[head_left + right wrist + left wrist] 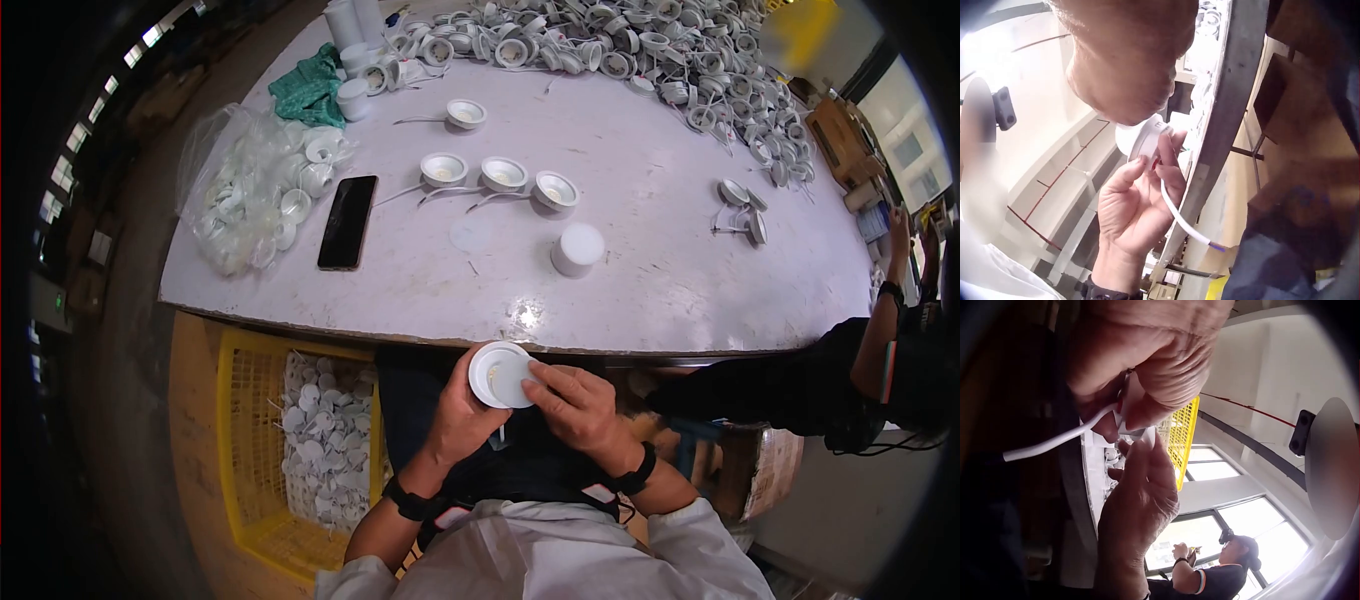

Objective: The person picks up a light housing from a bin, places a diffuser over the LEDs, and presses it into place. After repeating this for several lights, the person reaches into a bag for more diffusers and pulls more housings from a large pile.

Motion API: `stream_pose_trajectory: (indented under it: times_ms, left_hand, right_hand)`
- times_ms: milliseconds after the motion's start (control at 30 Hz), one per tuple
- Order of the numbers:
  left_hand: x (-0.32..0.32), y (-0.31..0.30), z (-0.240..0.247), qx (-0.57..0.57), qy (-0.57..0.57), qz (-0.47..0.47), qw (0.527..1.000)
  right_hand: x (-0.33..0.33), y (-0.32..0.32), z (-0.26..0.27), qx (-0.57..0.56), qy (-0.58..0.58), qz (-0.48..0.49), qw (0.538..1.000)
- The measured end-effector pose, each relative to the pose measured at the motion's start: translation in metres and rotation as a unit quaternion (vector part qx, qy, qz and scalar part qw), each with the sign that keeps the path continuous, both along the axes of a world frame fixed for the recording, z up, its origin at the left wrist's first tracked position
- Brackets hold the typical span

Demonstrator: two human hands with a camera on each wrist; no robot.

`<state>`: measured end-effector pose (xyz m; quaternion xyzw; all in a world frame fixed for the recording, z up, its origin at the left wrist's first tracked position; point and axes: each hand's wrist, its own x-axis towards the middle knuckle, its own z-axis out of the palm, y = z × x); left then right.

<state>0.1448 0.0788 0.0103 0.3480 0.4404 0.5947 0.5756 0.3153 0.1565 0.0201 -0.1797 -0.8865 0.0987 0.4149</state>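
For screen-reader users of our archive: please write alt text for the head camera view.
The left hand and right hand hold a white round fitting in front of a pale table. On it lie a black phone, a bag of parts and a heap of fittings; a yellow crate stands below.

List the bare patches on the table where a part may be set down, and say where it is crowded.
Bare: the table along its near edge from the phone to the white cap, and right of the cap. Crowded: the far pile and bag.
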Motion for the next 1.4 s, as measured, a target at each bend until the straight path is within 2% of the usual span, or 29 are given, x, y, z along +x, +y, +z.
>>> stream_pose_trajectory:
  times_ms: [167,233,367,533,867,933,1167,1233,1267,1333,1400]
  left_hand:
    - [0.000,-0.002,0.004,0.015,0.023,0.002,1.000]
    - [0.000,-0.003,0.006,0.050,-0.050,-0.018,0.997]
    - [0.000,-0.004,0.014,0.068,-0.019,-0.022,0.997]
    - [-0.002,-0.006,0.012,0.025,0.045,0.000,0.999]
    - [0.001,-0.003,0.013,0.026,0.066,0.029,0.997]
    - [0.001,-0.004,0.017,-0.029,0.073,0.020,0.997]
    - [-0.002,-0.002,0.010,-0.060,0.052,0.007,0.997]
    - [-0.002,-0.002,0.010,-0.056,0.047,0.018,0.997]
    - [-0.001,-0.003,0.002,-0.040,-0.028,0.044,0.998]
    - [-0.001,-0.005,-0.004,-0.069,-0.055,0.095,0.992]
    - [-0.007,-0.009,-0.012,-0.098,0.017,0.140,0.985]
  right_hand:
    - [-0.004,-0.008,0.000,0.004,-0.029,0.003,1.000]
    - [-0.005,-0.011,0.002,-0.003,-0.040,0.007,0.999]
    - [-0.010,-0.014,0.007,-0.018,-0.045,0.000,0.999]
    - [-0.012,-0.015,0.005,-0.002,-0.039,-0.006,0.999]
    - [-0.009,-0.013,0.003,0.024,-0.055,0.003,0.998]
    - [-0.008,-0.012,0.002,0.025,-0.062,0.006,0.998]
    - [-0.005,-0.013,-0.002,0.006,-0.079,0.027,0.996]
    - [-0.003,-0.013,-0.003,-0.007,-0.085,0.035,0.996]
    - [-0.004,-0.012,-0.002,-0.009,-0.095,0.042,0.995]
    - [-0.008,-0.012,0.001,-0.034,-0.108,0.059,0.992]
    - [-0.015,-0.011,0.003,-0.064,-0.067,0.089,0.992]
